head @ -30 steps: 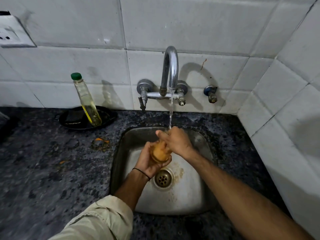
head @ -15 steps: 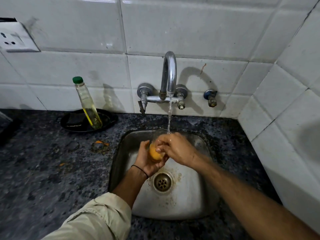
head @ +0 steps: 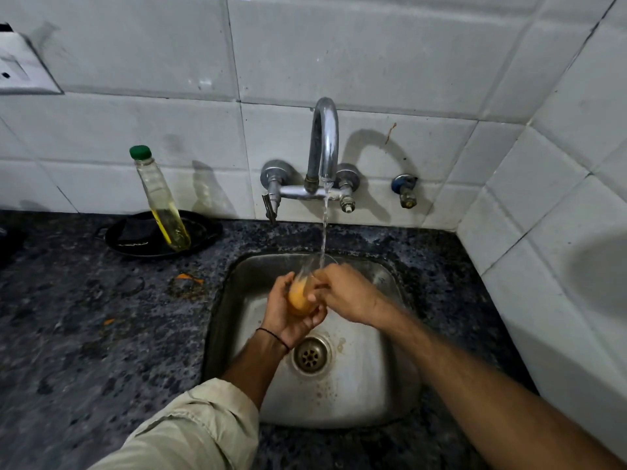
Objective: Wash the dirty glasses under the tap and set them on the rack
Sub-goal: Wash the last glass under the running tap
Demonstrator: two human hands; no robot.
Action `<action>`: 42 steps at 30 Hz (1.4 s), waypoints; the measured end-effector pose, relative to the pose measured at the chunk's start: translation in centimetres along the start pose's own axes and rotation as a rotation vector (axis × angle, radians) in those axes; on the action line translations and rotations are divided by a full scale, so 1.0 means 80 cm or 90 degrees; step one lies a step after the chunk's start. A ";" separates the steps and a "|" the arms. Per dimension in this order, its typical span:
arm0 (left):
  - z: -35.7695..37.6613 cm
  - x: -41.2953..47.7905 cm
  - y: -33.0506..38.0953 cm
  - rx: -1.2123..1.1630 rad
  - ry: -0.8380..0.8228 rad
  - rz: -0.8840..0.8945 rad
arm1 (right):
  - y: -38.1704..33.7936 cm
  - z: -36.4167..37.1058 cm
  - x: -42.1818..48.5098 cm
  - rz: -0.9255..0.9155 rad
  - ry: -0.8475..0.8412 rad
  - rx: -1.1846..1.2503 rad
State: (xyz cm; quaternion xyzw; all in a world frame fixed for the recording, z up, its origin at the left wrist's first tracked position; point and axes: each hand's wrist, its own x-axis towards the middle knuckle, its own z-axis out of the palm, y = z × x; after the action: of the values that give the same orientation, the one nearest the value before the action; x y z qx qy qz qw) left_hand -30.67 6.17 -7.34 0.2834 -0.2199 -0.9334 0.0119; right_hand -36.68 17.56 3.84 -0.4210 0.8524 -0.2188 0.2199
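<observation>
At the far left a socket sat on the white tiles. To its right a bottle with a green cap, about a third full of yellow liquid, stood leaning in a black dish on the dark speckled counter. Orange scraps lay on the counter between the dish and the sink.

A beige sleeve came up from the lower edge, and a thin black band circled the wrist. The left hand was over the sink, its fingers curled together round the lower part of the glass, cupping it from below. The glass was held tilted above the basin, just under the tap, with orange residue inside and its rim blurred. A thin stream of water fell from the spout onto its mouth.

The right hand met the glass from the other side, its fingers bent close together and pressed against the upper wall near the rim; whether any reached inside could not be told. Below both hands lay the drain, with brown stains beside it. Right of the tap a small valve stuck out of the wall.
</observation>
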 end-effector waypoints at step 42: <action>0.029 -0.041 0.026 0.403 0.184 0.229 | 0.017 0.038 0.040 0.275 0.133 0.643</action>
State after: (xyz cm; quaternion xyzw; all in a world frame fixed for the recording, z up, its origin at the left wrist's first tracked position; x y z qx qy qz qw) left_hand -29.36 5.74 -3.03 0.3585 -0.5394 -0.7527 0.1184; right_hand -37.60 15.11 0.04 -0.0550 0.7258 -0.5905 0.3486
